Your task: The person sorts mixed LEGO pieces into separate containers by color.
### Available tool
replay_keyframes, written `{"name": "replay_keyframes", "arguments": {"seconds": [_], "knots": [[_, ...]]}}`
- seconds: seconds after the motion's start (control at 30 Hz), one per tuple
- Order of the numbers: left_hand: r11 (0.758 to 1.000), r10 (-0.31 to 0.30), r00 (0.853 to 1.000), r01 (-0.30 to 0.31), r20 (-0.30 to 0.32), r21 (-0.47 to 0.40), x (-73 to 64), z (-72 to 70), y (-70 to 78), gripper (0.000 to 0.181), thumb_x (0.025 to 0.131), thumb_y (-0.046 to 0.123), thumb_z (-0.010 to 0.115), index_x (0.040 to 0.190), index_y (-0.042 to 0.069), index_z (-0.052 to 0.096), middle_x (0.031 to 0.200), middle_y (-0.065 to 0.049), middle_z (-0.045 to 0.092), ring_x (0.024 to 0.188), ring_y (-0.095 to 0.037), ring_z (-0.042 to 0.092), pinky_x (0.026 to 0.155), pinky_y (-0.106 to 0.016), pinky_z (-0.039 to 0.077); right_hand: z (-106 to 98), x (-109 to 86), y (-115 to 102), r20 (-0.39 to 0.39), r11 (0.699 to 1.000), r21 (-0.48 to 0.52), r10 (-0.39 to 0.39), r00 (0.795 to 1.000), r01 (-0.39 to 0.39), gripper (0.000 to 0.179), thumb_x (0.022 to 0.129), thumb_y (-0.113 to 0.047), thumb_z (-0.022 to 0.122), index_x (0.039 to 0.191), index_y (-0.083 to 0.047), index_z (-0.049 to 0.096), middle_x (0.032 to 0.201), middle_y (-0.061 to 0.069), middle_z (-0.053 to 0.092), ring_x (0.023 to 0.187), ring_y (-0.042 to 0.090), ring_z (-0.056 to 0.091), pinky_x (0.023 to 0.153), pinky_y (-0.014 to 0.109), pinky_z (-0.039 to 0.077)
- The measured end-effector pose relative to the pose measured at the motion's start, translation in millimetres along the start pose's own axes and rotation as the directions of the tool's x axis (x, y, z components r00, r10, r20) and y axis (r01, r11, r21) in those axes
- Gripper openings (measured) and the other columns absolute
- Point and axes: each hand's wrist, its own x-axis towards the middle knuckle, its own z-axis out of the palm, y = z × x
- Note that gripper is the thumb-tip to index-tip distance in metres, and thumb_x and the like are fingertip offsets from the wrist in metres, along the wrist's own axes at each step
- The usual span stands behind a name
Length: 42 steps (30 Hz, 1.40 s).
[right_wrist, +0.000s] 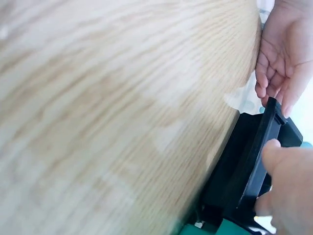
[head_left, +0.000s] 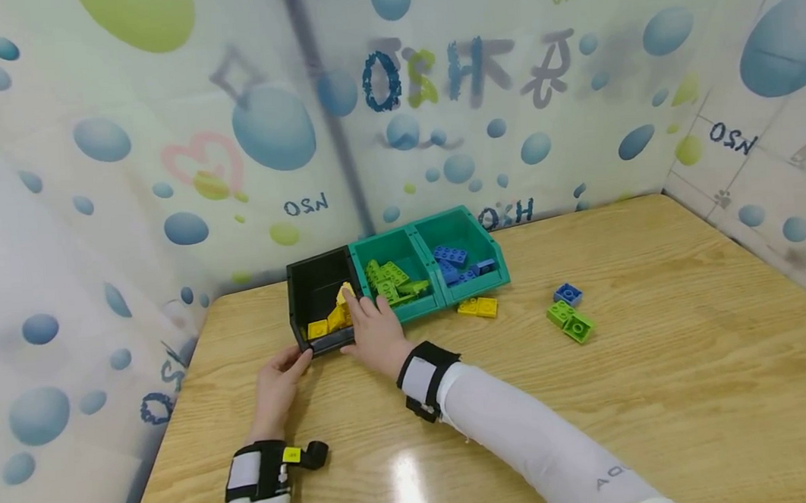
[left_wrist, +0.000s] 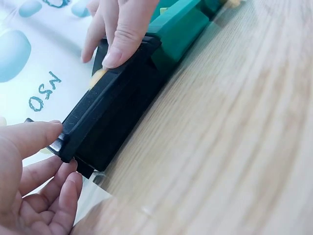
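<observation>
A black bin (head_left: 320,285) at the left end of the bin row holds several yellow toy bricks (head_left: 318,329). At its front left corner, my left hand (head_left: 278,385) pinches the bin, thumb on the rim and fingers curled below, as the left wrist view shows. My right hand (head_left: 378,335) reaches over the front right part of the same bin. Its fingers extend over the yellow bricks near the divider, and its thumb (left_wrist: 113,57) lies at the front rim in the left wrist view. Those fingers partly hide the bricks.
Beside the black bin stand two joined green bins, one with lime green bricks (head_left: 394,276), the other with blue bricks (head_left: 449,255). Yellow bricks (head_left: 477,307) lie before them. Farther right on the wooden table (head_left: 656,390) are a blue brick (head_left: 568,294) and green bricks (head_left: 571,321). A patterned curtain stands behind.
</observation>
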Motion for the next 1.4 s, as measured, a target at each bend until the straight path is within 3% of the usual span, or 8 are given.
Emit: {"name": "replay_keyframes", "arguments": {"seconds": [0.2, 0.33, 0.43, 0.6, 0.8, 0.9, 1.17, 1.4], "knots": [[1.000, -0.019, 1.000, 0.019, 0.014, -0.008, -1.8, -1.6, -0.1, 0.055, 0.094, 0.036, 0.057, 0.134, 0.000, 0.049, 0.133, -0.021, 0.050, 0.118, -0.029, 0.046, 0.101, -0.042, 0.038, 2, -6.1, 11, -0.042, 0.981, 0.171, -0.089, 0.995, 0.095, 0.056, 0.096, -0.057, 0.035, 0.141, -0.025, 0.046, 0.158, 0.005, 0.018, 0.131, 0.022, 0.031, 0.110, 0.044, 0.025], [0.999, -0.032, 0.999, 0.032, 0.015, -0.011, -2.3, -2.1, 0.4, 0.056, 0.094, 0.037, 0.057, 0.135, 0.000, 0.049, 0.134, -0.020, 0.049, 0.119, -0.029, 0.044, 0.103, -0.043, 0.036, 2, -16.9, 26, -0.114, 0.906, 0.402, -0.094, 0.989, 0.133, 0.043, 0.098, -0.048, 0.040, 0.128, -0.024, 0.060, 0.151, 0.006, 0.034, 0.131, 0.026, 0.033, 0.106, 0.048, 0.027], [0.999, -0.035, 0.999, 0.036, 0.017, -0.012, -2.7, -2.3, 0.2, 0.055, 0.094, 0.037, 0.057, 0.135, 0.000, 0.049, 0.134, -0.020, 0.049, 0.120, -0.028, 0.043, 0.103, -0.043, 0.035, 5, -27.7, 40, -0.177, 0.808, 0.572, -0.050, 0.983, 0.144, 0.033, 0.099, -0.040, 0.045, 0.116, -0.021, 0.066, 0.142, 0.006, 0.045, 0.127, 0.028, 0.037, 0.102, 0.049, 0.029], [0.999, -0.032, 0.999, 0.032, 0.018, -0.019, -2.2, -3.3, -1.9, 0.056, 0.094, 0.037, 0.056, 0.135, 0.000, 0.048, 0.134, -0.020, 0.049, 0.119, -0.028, 0.043, 0.102, -0.042, 0.035, 16, -45.5, 68, -0.237, 0.587, 0.793, 0.049, 0.970, 0.164, 0.026, 0.097, -0.025, 0.052, 0.107, -0.009, 0.070, 0.123, 0.010, 0.059, 0.115, 0.029, 0.046, 0.098, 0.049, 0.035], [0.999, -0.045, 0.999, 0.045, 0.022, -0.026, -1.1, -4.2, -3.3, 0.058, 0.093, 0.040, 0.056, 0.135, 0.002, 0.048, 0.134, -0.018, 0.048, 0.120, -0.028, 0.042, 0.102, -0.041, 0.035, 32, -62.3, 96, -0.111, 0.288, 0.955, 0.126, 0.986, 0.071, 0.027, 0.099, -0.018, 0.049, 0.109, -0.001, 0.067, 0.110, 0.014, 0.065, 0.104, 0.026, 0.057, 0.089, 0.039, 0.047], [0.999, -0.048, 0.999, 0.048, 0.024, -0.021, -1.2, -4.1, -2.9, 0.059, 0.093, 0.041, 0.056, 0.136, 0.002, 0.048, 0.134, -0.018, 0.048, 0.120, -0.028, 0.042, 0.103, -0.042, 0.034, 39, -68.3, 106, -0.052, 0.189, 0.982, 0.143, 0.988, 0.025, 0.029, 0.100, -0.017, 0.046, 0.111, 0.001, 0.066, 0.110, 0.015, 0.066, 0.104, 0.027, 0.058, 0.089, 0.039, 0.048], [0.999, -0.035, 0.999, 0.035, 0.015, -0.012, 0.5, -4.0, -1.4, 0.059, 0.093, 0.041, 0.056, 0.136, 0.002, 0.048, 0.135, -0.018, 0.048, 0.120, -0.028, 0.043, 0.102, -0.042, 0.036, 61, -75.1, 128, 0.009, 0.066, 0.998, 0.172, 0.985, -0.021, 0.031, 0.101, -0.014, 0.043, 0.110, 0.008, 0.063, 0.104, 0.018, 0.065, 0.098, 0.026, 0.059, 0.090, 0.040, 0.048], [1.000, -0.024, 0.999, 0.024, 0.027, -0.013, 1.2, -2.6, -0.1, 0.060, 0.093, 0.043, 0.056, 0.136, 0.002, 0.048, 0.135, -0.018, 0.049, 0.121, -0.028, 0.043, 0.103, -0.043, 0.036, 72, -82.4, 148, 0.063, 0.003, 0.998, 0.274, 0.960, -0.066, 0.031, 0.100, -0.017, 0.044, 0.110, 0.008, 0.062, 0.103, 0.020, 0.064, 0.095, 0.021, 0.058, 0.087, 0.032, 0.048]]}}
